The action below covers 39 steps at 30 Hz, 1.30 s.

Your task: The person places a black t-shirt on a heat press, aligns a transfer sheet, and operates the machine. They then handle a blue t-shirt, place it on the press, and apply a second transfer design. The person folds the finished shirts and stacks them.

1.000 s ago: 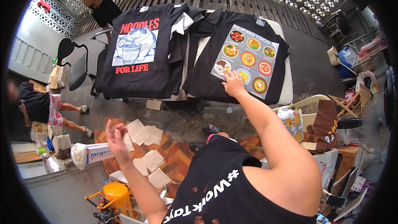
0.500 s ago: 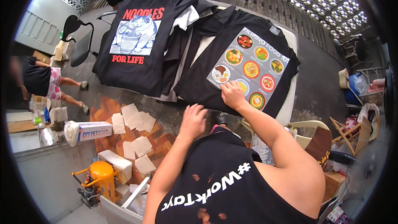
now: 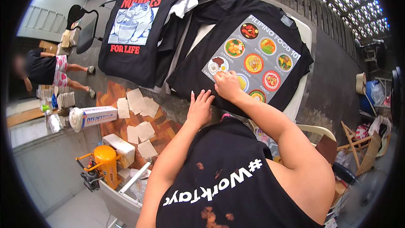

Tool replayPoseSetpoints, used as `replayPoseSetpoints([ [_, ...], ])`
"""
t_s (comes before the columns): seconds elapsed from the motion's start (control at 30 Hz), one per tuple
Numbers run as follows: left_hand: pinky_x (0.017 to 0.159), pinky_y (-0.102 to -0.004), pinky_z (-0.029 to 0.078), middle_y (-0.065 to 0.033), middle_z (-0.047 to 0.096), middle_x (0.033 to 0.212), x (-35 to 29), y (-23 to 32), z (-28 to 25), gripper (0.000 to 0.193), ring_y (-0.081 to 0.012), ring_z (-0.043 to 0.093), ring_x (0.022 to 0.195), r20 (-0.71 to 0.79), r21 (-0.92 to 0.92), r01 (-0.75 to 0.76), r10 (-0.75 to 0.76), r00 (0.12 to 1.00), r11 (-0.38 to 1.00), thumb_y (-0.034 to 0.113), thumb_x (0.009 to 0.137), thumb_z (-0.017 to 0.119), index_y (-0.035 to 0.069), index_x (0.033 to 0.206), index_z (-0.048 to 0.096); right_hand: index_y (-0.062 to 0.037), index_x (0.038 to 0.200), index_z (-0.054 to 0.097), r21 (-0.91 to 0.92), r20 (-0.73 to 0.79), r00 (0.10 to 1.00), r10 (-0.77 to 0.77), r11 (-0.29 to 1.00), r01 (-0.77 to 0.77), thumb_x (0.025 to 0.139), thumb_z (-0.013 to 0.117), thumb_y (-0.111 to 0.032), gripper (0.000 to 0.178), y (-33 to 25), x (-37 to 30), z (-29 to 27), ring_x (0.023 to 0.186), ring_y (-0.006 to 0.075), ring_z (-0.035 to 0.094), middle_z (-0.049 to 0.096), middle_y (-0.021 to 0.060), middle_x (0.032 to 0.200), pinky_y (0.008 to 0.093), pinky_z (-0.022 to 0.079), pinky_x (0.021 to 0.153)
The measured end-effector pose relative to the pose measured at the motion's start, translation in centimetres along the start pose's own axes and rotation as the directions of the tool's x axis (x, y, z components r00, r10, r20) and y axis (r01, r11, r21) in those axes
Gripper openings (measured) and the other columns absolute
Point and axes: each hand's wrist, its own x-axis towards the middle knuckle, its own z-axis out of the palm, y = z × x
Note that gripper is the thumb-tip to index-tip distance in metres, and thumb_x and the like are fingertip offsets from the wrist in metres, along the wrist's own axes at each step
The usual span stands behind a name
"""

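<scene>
A black T-shirt (image 3: 190, 65) lies spread on a pale table (image 3: 304, 88), its grey print (image 3: 274, 61) showing round food pictures. My right hand (image 3: 228, 85) rests on the print's lower left part. Its fingers are bent and drawn together against the shirt; anything between them is hidden. Beside it, my left hand (image 3: 200, 109) is open at the shirt's near hem, fingers stretched forward and holding nothing visible. To the left lies a second black T-shirt (image 3: 145, 65) with a noodle-eating cat print (image 3: 134, 24), on top of other dark garments (image 3: 172, 44).
A person (image 3: 44, 68) is at the far left. A long white box (image 3: 99, 116) sits on a ledge, with an orange tank machine (image 3: 105, 164) below. Paper sheets (image 3: 137, 101) lie on the patterned floor. A chair (image 3: 316, 131) and a fan (image 3: 363, 198) stand at right.
My left hand has moved forward and right, down to the shirt's hem. The right hand stays at the print's lower left part. The whole view has shifted slightly.
</scene>
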Motion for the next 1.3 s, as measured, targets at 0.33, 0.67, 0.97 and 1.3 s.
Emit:
replayPoseSetpoints([
  [0.33,0.129,-0.0713,0.017,-0.0064,0.045,0.168,-0.6,0.8,0.2,0.061,-0.0294,0.036,0.160,-0.014,-0.107,0.104,-0.106,0.994,0.989,0.012,0.090,0.075,0.013,0.148,0.058,-0.0129,0.122,0.072,0.256,0.072,0.977,0.202,0.943,-0.214,0.088,0.071,-0.015,0.034,0.8,0.7,0.4,0.079,0.0374,0.076,0.078,0.0139,0.082,0.0529,0.055,0.082],
  [0.67,0.130,-0.0720,0.014,-0.0060,0.045,0.169,-0.2,0.7,-0.5,0.060,-0.0289,0.036,0.160,0.051,-0.107,0.123,-0.118,0.992,0.987,0.013,0.090,0.075,0.014,0.148,0.059,-0.0099,0.119,0.072,0.505,0.231,0.923,0.309,0.772,-0.385,0.085,0.072,-0.012,0.034,2.2,1.0,-0.3,0.092,0.0370,0.077,0.081,0.0109,0.089,0.0492,0.059,0.091],
  [0.97,0.129,-0.0736,0.014,-0.0066,0.044,0.170,-0.1,0.2,-0.1,0.064,-0.0296,0.034,0.161,0.056,-0.102,0.102,-0.096,0.994,0.990,0.011,0.088,0.077,0.013,0.149,0.058,-0.0052,0.116,0.071,0.506,0.283,0.899,0.333,0.744,-0.435,0.084,0.073,-0.011,0.033,2.3,1.2,-0.4,0.097,0.0333,0.078,0.081,0.0129,0.094,0.0436,0.060,0.093],
  [1.3,0.130,-0.0708,0.013,-0.0065,0.037,0.174,-0.4,-0.4,0.7,0.087,-0.0316,0.029,0.163,0.053,-0.069,0.059,-0.056,0.997,0.996,0.021,0.089,0.079,0.013,0.166,0.040,-0.0230,0.157,0.057,-0.134,0.197,0.970,0.143,0.984,-0.118,0.101,0.060,-0.056,0.065,8.6,-9.6,-5.0,0.162,0.0379,0.029,0.039,0.0136,0.172,0.0643,0.014,0.131],
])
